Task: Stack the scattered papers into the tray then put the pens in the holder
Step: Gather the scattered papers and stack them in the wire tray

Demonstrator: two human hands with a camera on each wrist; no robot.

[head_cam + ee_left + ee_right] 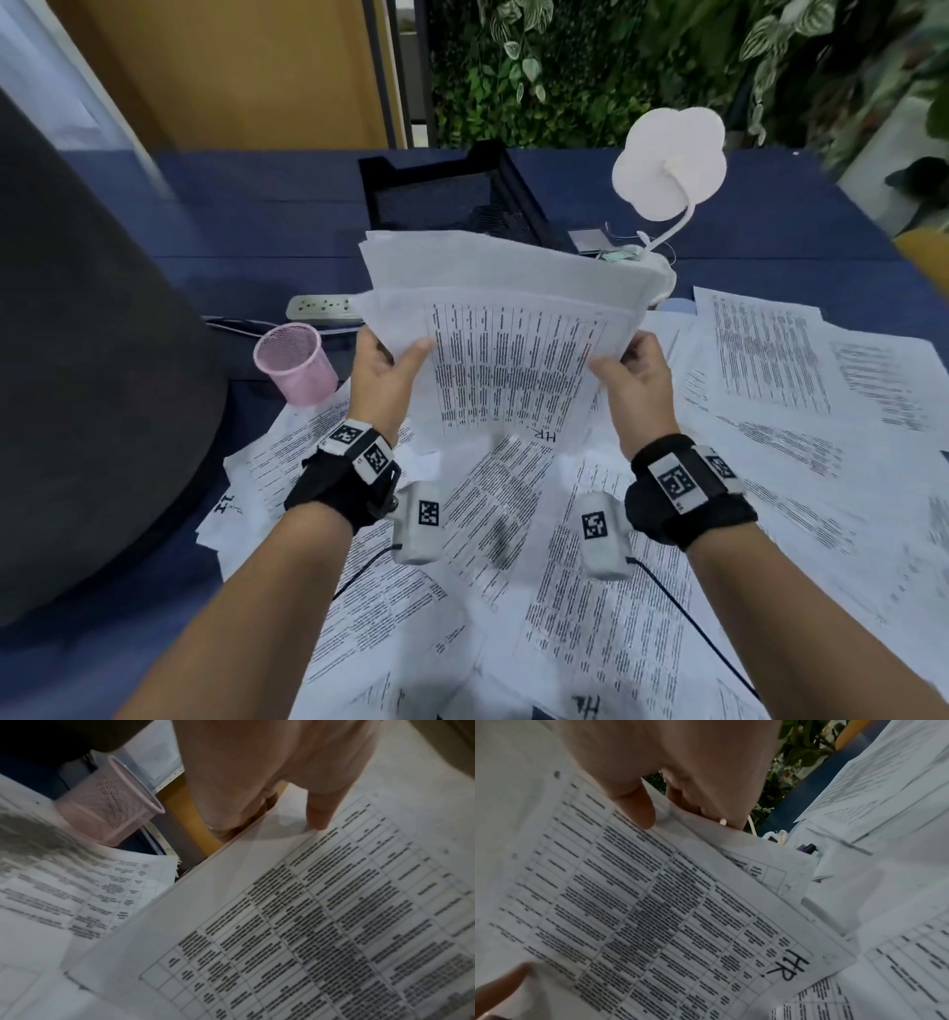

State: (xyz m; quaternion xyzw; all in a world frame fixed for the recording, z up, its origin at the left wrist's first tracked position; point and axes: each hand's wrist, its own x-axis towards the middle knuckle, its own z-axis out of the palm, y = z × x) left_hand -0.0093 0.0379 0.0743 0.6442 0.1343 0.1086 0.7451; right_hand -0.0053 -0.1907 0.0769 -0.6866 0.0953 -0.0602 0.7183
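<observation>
I hold a sheaf of printed papers up over the table, its near corner marked "HR". My left hand pinches its left edge, thumb on top. My right hand pinches the right edge the same way. Both wrist views show a thumb pressed on the printed top sheet. The black mesh tray stands behind the sheaf, partly hidden by it. A pink mesh pen holder stands left of my left hand. Many loose sheets cover the table below. No pens show.
A white flower-shaped desk lamp stands right of the tray. A white power strip lies behind the pink holder. A large dark grey rounded object fills the left side. The table has a navy cloth.
</observation>
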